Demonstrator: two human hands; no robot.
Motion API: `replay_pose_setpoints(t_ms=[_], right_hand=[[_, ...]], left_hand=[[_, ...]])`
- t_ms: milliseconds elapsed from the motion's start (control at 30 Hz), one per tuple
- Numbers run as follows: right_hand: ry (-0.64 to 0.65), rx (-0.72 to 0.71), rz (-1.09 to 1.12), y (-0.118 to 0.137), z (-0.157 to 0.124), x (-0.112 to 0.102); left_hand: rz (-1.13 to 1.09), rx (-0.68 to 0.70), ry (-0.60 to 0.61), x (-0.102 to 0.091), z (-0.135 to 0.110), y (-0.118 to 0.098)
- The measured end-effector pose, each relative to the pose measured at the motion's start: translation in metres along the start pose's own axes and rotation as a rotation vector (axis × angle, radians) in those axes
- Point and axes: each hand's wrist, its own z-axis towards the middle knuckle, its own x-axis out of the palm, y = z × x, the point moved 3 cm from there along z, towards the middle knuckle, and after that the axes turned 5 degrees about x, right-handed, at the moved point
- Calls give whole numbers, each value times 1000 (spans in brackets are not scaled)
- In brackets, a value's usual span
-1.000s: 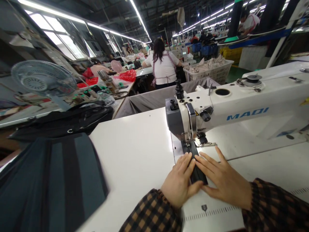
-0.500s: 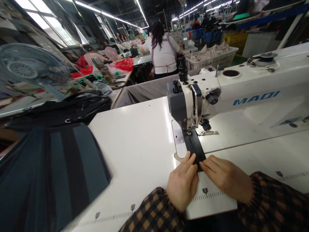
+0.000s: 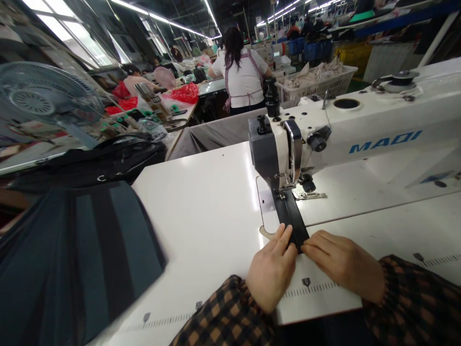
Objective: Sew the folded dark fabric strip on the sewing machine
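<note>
A black strip (image 3: 294, 218) with a lengthwise line along its middle lies under the presser foot (image 3: 281, 194) of a white sewing machine (image 3: 382, 137). On the strip's left side rests my left hand (image 3: 272, 269), its fingers stretched out and pressing down on the surface. My right hand (image 3: 344, 262) pinches the strip's right edge near its front end, thumb and fingers closed. Both hands are close together, in front of the needle area. The strip's far part is hidden behind the machine head (image 3: 264, 149).
The white table (image 3: 194, 211) has a printed ruler scale along its front edge. Dark blue-and-black striped fabric (image 3: 90, 250) lies at left, with a black bag-like piece (image 3: 93, 161) behind it. A fan (image 3: 39, 98) stands far left; a person (image 3: 243, 79) sits ahead beside a white basket (image 3: 320, 89).
The strip's front end is slightly nearer the machine. My right hand has shifted a little to the right, and my left hand stays pressed on the strip.
</note>
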Motion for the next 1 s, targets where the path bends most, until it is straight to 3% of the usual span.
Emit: replay_pose_setpoints(t_ms=[167,367,833,1000], right_hand=[[-29,24,13,0,4,3],[-15,2,-3,2,5,4],[7,-24,-99,-29,39,12],[-1,-34,-158,-42,54,19]], left_hand=[[-17,58,-33,-4,2,6],[-62,-133,-155,-1,27,32],[3,44,-105,8,27,44],[46,17,-111,7,25,48]])
